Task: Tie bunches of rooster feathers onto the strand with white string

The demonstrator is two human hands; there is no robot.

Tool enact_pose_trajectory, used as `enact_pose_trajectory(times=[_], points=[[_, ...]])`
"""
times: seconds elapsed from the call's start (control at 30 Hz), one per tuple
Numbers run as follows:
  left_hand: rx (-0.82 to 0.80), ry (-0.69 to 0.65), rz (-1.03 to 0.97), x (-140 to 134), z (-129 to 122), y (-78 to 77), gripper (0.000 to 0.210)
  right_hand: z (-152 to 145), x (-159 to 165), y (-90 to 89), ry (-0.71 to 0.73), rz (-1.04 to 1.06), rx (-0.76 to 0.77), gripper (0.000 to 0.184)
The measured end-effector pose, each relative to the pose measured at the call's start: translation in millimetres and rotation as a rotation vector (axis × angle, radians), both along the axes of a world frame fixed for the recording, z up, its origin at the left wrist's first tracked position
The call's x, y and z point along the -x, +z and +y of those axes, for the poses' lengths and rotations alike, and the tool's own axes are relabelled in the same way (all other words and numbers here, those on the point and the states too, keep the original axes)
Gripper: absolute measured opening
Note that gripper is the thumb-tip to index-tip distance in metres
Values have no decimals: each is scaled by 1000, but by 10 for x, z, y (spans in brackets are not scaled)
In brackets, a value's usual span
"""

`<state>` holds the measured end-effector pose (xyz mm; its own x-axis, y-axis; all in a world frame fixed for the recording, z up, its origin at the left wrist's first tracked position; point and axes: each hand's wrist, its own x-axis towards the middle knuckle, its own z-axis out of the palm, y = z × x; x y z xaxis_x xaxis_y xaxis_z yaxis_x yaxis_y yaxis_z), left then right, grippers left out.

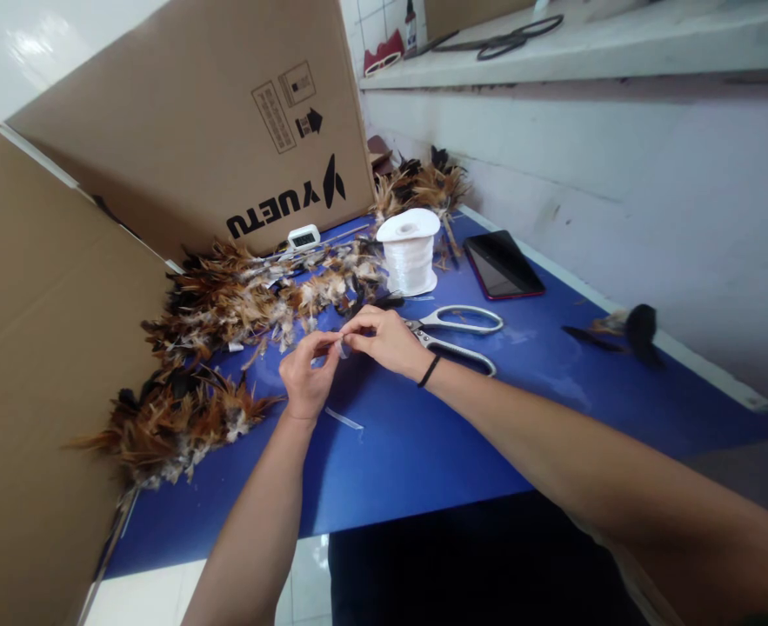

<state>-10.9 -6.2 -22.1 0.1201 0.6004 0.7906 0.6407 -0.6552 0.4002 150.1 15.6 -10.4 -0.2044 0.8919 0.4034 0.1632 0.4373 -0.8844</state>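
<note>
My left hand (309, 374) and my right hand (387, 339) meet over the blue table, fingertips pinched together. Between them shows a small piece of translucent white ribbon (343, 349); most of it is hidden by the fingers. Dark feathers (384, 302) stick out just beyond my right hand, and I cannot tell whether the fingers hold them. Silver-handled scissors (460, 320) lie beside my right hand, their blades hidden behind it. A short strip of clear ribbon (343, 419) rests on the table near my left wrist. A spool of white ribbon (410, 256) stands beyond the hands.
Bundles of brown feathers (227, 300) cover the table's left and back; another bunch (181, 426) lies nearer. A tablet (504, 263) and loose dark feathers (641, 335) are on the right. A small white digital timer (303, 237) stands before a large cardboard box (194, 113).
</note>
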Motion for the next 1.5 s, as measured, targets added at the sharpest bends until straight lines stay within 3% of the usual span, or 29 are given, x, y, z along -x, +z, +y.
enact_pose_trajectory(times=[0.47,0.87,1.2,1.5], points=[[98,-7,-90,-37,0,-15,26,-27,25,-12,-10,-120,-25,7],[144,14,-104,-36,12,-8,25,-43,1,26,-27,4,10,11],[117,-9,-84,-31,11,-25,23,-76,-10,34,-56,-137,-144,7],[107,-30,-88,-20,18,-25,25,-104,7,35,-78,-130,-224,9]])
